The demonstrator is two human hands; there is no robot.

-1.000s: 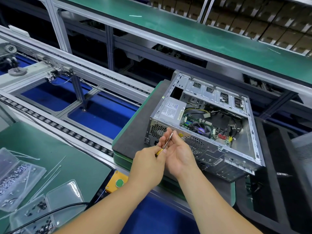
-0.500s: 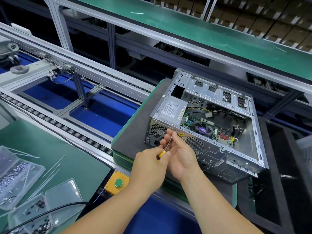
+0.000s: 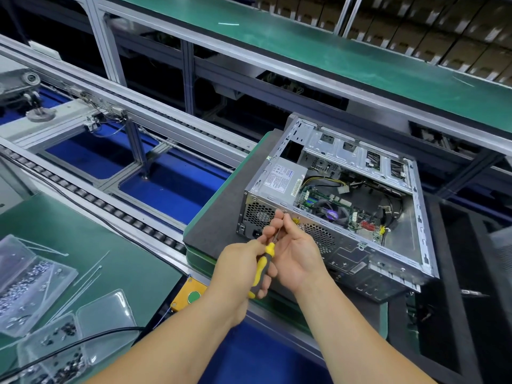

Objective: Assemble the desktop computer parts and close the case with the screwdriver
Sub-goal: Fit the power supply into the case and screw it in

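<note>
1. The left hand (image 3: 238, 268) grips the screwdriver (image 3: 261, 266) handle; the right hand (image 3: 297, 253) fingertips pinch its shaft, apparently steadying a screw.
2. The computer case (image 3: 340, 214) sits centre-right in the frame, open.
3. Risk: tip slipping off; dropped screw.

Both forearms were bare to the frame's lower edge, no sleeve showing. The left hand (image 3: 238, 268) and right hand (image 3: 297, 254) apparently wore no gloves, rings or watch.

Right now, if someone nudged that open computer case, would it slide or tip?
Probably neither easily. The computer case lies flat on a dark mat, so tipping seems unlikely. Its metal frame and fitted parts suggest weight, and the mat likely grips it.
</note>
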